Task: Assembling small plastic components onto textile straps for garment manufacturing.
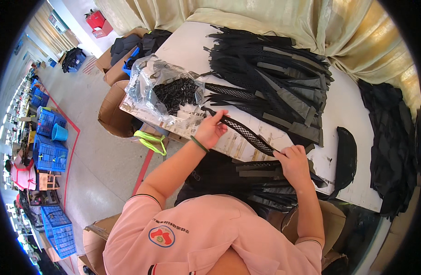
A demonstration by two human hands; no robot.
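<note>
Pink short-sleeved shirt [265,243], one, worn by the person at work; nearest, at six o'clock, with a round emblem on the chest. Positions below are read from the strap in hand, twelve o'clock lying toward the curtain.

Mesh strap [249,134], one, black, netted along its middle; stretched between both hands in front of the chest, over the table's near edge.

Left hand [213,129], nine o'clock: thumb and forefinger closed on the strap near one end, remaining fingers loosely curled; a narrow tip extends past the grip. Dark green band [200,144] at the wrist.

Right hand [293,162], four o'clock: fingertips pinched together on the opposite end.

Table [343,101], white-topped, scuffed along the near edge.

Clear plastic bag [141,78], ten o'clock, opened around a heap of small black parts [176,94].

Strap pile [274,78], one o'clock, black with grey-olive sections, fanned across the tabletop.

Black pouch [345,158], between three and four, elongated; beyond it, black fabric [387,146] at three.

Further straps [261,172], six o'clock, below the table edge.

Yellow-green strap [150,142], nine o'clock.

Blue crates [52,158], nine o'clock, well apart across the floor.

Curtain [348,27], pale gold, one o'clock, behind the table.
</note>
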